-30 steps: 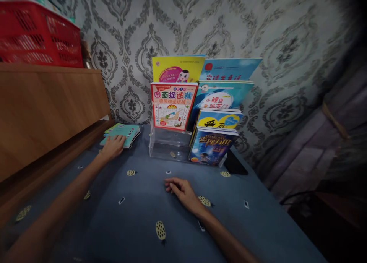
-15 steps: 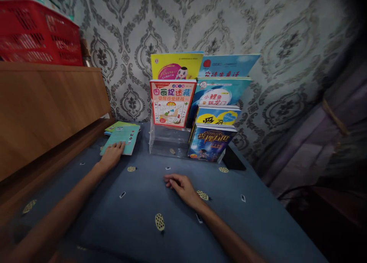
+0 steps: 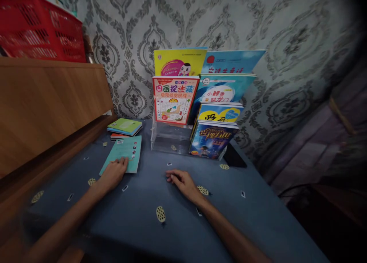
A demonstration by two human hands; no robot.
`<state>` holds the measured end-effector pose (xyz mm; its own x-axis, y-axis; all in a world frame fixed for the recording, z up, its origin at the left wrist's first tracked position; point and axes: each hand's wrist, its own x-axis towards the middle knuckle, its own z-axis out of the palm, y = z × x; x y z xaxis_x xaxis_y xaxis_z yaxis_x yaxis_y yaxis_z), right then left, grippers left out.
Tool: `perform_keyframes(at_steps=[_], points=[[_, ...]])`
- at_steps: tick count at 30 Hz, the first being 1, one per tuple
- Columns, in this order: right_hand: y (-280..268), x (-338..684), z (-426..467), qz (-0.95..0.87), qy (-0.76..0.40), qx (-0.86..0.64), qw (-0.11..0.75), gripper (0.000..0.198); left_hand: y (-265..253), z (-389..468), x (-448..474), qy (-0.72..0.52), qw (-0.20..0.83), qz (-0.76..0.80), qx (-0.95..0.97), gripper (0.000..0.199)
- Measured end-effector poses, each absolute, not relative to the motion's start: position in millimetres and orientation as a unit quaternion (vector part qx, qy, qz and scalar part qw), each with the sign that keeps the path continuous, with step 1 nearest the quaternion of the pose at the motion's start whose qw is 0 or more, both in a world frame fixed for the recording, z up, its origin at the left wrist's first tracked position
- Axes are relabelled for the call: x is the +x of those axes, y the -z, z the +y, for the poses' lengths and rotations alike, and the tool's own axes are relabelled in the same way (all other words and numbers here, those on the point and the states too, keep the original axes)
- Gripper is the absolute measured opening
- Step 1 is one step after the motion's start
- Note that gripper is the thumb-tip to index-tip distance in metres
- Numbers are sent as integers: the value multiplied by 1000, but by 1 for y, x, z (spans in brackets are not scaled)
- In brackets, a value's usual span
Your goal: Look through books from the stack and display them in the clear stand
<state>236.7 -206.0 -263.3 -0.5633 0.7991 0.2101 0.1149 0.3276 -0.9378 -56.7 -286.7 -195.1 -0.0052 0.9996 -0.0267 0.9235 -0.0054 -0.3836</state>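
Note:
My left hand lies on top of a teal book, its fingers resting on the cover and its thumb hidden. The book lies flat on the table, in front of a small pile of books with a green one on top. My right hand rests on the tablecloth with relaxed, slightly bent fingers and holds nothing. Beyond it stands a clear tiered book rack. A red-bordered picture book stands in its left column, and a dark blue book is at the front right.
More books, a yellow one and light blue ones, stand higher in the rack. A black flat object lies right of it. At left are a wooden cabinet and a red basket. Patterned wallpaper covers the wall behind.
The teal book has slid off the pile toward me under my left hand, uncovering the green book. My right hand has stayed nearly in place. The view has shifted slightly.

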Motion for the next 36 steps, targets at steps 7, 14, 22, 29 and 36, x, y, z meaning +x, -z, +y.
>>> perform_keyframes(at_steps=[7,14,22,29,36], points=[[263,236,-206,-741,-478,-315,350,33,185,-307,-25,-166,92,-662,-725,54],[251,237,-217,-754,-418,-337,378,33,178,-329,51,-94,32,-596,-797,27],[235,235,-232,-812,-289,-327,388,26,183,-294,-1,21,35,-658,-752,32],[233,228,-250,-865,-227,-254,368,23,187,-279,-55,-68,25,-750,-658,49],[242,235,-239,-869,-178,-291,359,23,170,-287,-19,-128,58,-757,-638,55]])
